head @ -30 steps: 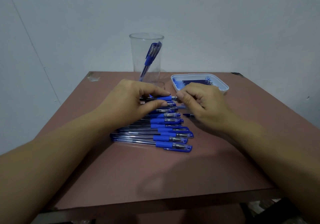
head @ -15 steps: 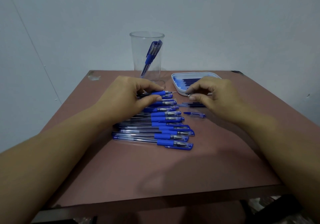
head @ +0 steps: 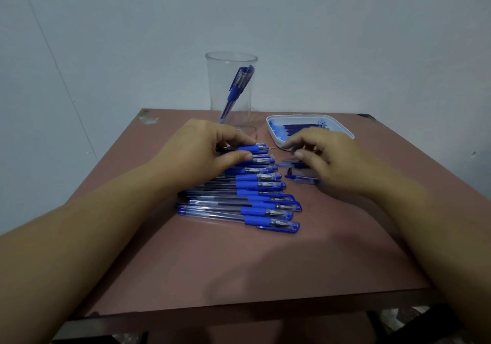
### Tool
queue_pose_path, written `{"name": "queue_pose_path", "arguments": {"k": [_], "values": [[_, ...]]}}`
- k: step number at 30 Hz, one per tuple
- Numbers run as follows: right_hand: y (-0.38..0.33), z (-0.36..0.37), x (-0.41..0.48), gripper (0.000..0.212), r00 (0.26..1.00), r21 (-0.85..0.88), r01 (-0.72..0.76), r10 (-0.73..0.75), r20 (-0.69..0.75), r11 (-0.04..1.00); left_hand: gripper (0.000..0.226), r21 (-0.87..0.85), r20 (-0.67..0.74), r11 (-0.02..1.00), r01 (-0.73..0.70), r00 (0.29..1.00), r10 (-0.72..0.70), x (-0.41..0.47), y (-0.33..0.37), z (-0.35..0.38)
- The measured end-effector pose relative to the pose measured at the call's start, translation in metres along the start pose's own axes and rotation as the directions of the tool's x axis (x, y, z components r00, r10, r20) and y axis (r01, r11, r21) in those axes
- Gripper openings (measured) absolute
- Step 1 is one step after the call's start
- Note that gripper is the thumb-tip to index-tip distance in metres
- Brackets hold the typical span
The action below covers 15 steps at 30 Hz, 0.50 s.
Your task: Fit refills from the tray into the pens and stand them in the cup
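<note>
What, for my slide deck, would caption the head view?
Left hand grips an uncapped pen over the pen row; right hand poised beside the refill tray.

Head view, looking down, close over table

One cup, one tray, one loose cap, roughly eleven pens in a row.

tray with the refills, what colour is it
White tray, blue-tinted inside; seen in the head view.
</note>
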State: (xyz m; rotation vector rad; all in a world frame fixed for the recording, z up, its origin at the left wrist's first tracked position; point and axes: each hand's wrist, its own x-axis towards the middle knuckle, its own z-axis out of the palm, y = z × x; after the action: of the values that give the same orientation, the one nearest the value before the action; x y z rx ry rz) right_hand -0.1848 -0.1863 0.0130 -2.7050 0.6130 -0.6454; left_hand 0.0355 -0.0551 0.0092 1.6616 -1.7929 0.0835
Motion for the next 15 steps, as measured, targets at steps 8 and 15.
{"name": "queue_pose_path", "arguments": {"k": [8,15], "values": [[-0.020,0.016,0.001,0.018,0.972,0.150,0.181,-0.153,-0.181,0.972,0.025,-0.058,-0.028,0.996,-0.071,0.997,0.069,-0.002,0.003,0.005],[-0.003,0.006,-0.001,0.026,0.971,0.101,0.115,-0.090,-0.221,0.988,0.028,-0.039,-0.022,0.999,-0.027,0.999,0.026,0.000,0.001,0.002]]}}
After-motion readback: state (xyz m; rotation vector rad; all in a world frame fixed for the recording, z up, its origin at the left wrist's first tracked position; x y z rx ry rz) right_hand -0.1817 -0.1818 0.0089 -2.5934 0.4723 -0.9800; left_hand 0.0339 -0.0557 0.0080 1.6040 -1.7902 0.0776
